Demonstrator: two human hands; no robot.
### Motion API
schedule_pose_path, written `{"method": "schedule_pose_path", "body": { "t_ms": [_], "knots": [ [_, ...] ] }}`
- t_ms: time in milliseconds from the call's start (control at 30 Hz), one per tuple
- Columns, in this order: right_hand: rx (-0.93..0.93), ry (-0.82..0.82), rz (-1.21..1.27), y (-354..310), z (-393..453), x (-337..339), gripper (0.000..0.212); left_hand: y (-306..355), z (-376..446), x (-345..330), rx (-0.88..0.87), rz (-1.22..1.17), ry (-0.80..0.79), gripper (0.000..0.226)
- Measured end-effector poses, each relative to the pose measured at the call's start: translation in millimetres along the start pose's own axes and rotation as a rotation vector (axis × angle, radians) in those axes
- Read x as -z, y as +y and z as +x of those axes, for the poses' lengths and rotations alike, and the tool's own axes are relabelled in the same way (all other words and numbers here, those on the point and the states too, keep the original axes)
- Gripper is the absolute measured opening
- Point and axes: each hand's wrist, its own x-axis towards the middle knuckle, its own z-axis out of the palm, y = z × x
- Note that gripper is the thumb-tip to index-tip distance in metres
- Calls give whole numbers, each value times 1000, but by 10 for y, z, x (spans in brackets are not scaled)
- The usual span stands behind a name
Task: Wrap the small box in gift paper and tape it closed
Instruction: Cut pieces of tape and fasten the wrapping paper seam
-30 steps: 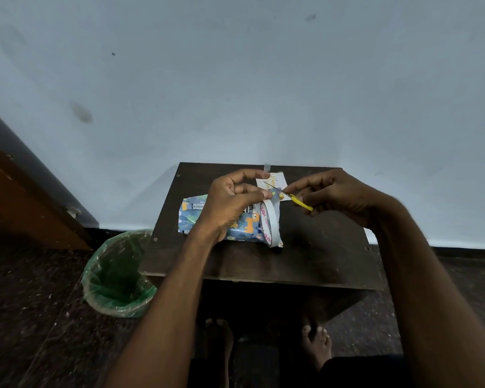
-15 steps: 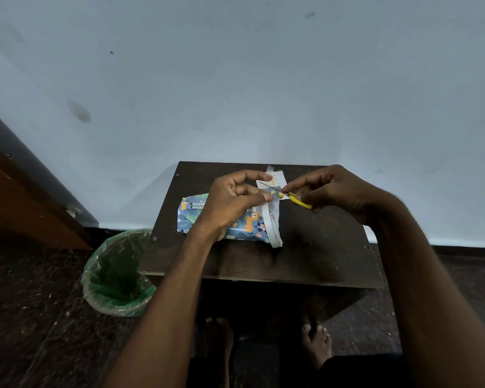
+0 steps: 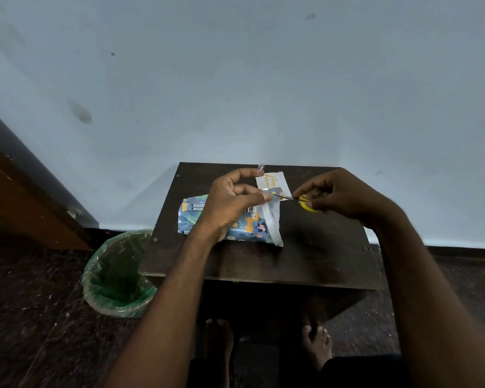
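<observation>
Tape (image 3: 261, 167) is being cut here, by the look of it: a short clear strip stands up from the left hand (image 3: 230, 201), whose thumb and forefinger pinch it near its lower end while the other fingers curl loosely; the right hand (image 3: 336, 198) grips small yellow-handled scissors (image 3: 303, 202), fingers closed round the handles, blades reaching toward the pinch point, though whether they are parted is too small to tell. The small box (image 3: 227, 219), already covered in blue patterned gift paper with a printed label still showing at its left end, lies under the left wrist on the dark tabletop (image 3: 319, 253), toward its left half; a white strip (image 3: 272, 219) lies against its right end and a pale card (image 3: 272, 182) lies just behind. To cut well, keep the strip taut and away from the paper; snip close to the fingers in one clean bite, square across; hold the free end up so it cannot curl back and stick to itself; then carry it straight down to the open seam.
</observation>
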Motion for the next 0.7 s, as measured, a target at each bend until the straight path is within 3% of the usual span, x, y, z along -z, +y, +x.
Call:
{"method": "schedule_pose_path", "body": {
  "t_ms": [133, 233, 600, 700],
  "knots": [
    [-150, 226, -328, 93, 101, -270, 36, 4, 1, 4, 14, -11, -4, 43],
    [-170, 286, -451, 65, 128, -516, 33, -1, 3, 2, 12, -15, -17, 40],
    [-280, 401, -541, -1, -1, -477, 31, 13, -1, 7, 21, -24, 5, 37],
    [-132, 611, -465, -156, 5, -500, 23, 6, -6, 9, 17, -18, -19, 35]
  ]
}}
